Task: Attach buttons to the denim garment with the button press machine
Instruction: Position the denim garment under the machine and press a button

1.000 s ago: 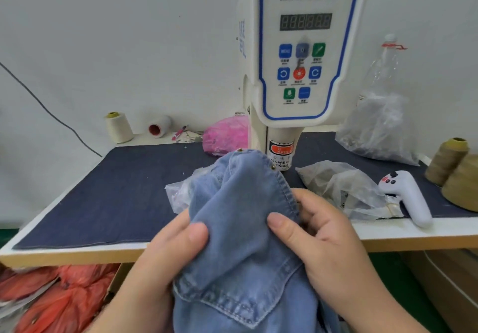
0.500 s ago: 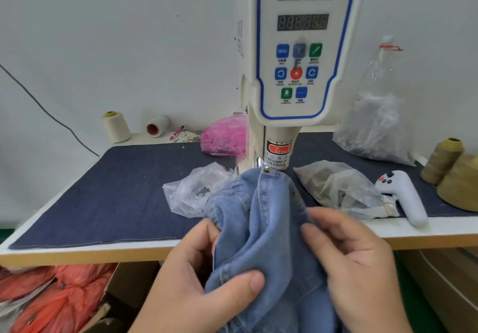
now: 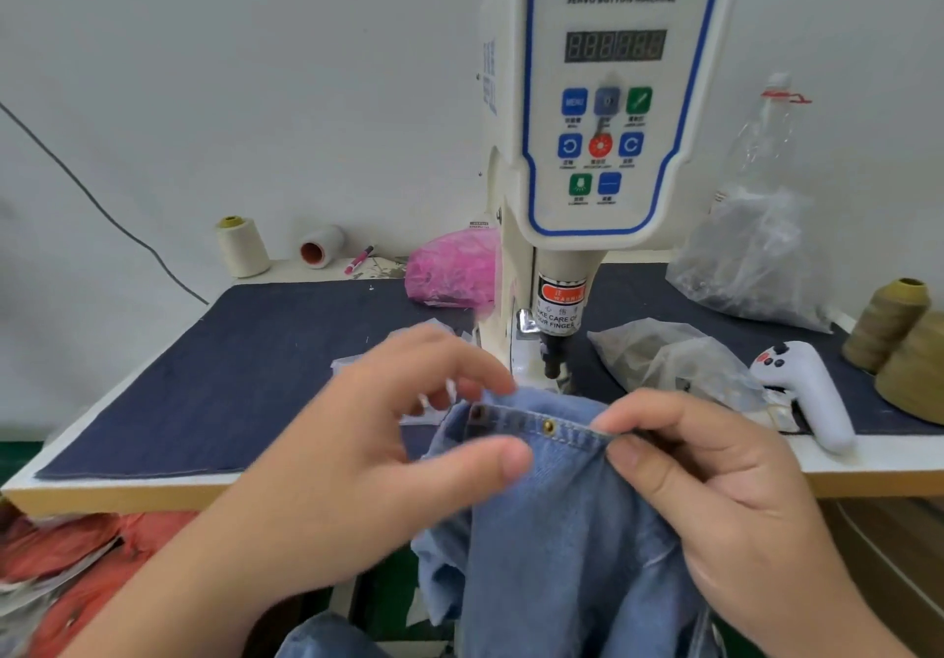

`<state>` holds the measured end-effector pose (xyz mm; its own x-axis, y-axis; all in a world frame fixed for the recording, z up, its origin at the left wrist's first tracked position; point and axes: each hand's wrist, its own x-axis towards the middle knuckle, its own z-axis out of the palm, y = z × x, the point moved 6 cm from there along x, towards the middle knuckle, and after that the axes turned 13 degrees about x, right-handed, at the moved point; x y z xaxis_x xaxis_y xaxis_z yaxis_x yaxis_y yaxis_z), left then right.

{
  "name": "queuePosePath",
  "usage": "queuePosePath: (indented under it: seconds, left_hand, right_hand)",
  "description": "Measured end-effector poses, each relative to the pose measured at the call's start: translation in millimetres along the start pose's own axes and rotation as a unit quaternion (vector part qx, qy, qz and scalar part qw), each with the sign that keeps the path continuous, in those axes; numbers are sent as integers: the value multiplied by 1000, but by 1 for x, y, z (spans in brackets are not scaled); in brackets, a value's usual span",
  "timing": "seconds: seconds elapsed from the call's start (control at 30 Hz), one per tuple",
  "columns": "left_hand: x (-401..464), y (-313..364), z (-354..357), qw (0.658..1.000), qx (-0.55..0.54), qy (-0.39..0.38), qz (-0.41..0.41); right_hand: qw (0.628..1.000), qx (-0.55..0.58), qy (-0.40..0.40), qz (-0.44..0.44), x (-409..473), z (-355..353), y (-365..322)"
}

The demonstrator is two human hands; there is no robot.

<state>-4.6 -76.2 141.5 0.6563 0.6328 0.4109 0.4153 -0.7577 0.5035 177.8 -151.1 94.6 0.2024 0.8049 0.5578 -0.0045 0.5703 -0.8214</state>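
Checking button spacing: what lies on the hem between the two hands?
In the head view, the denim garment hem runs between left hand and right hand, carrying two metal buttons.

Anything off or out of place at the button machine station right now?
Nothing damaged or spilled. One white thread spool with a red core lies on its side by the wall, while the cream thread cone beside it stands upright. A white handheld controller lies on the front edge of the dark denim mat.
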Motion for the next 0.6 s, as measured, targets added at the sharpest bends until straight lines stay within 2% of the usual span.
queuePosePath:
  seconds: [0.1,0.2,0.33,0.47,0.6]
  left_hand:
    - [3,14,15,996,38,-47,58]
    - [4,19,19,994,53,-49,78]
    - [2,23,18,996,-7,-26,83]
    - [2,21,9,996,-62,12,66]
    - [6,15,4,992,-116,-7,52]
  right_hand:
    - [999,-8,-35,17,0,7,2]
    - [998,-4,-44,42,2,9,3]
    - [994,-15,-74,77,4,10,5]
    - [983,25,-121,134,3,7,15]
    - [958,54,-171,224,-6,9,29]
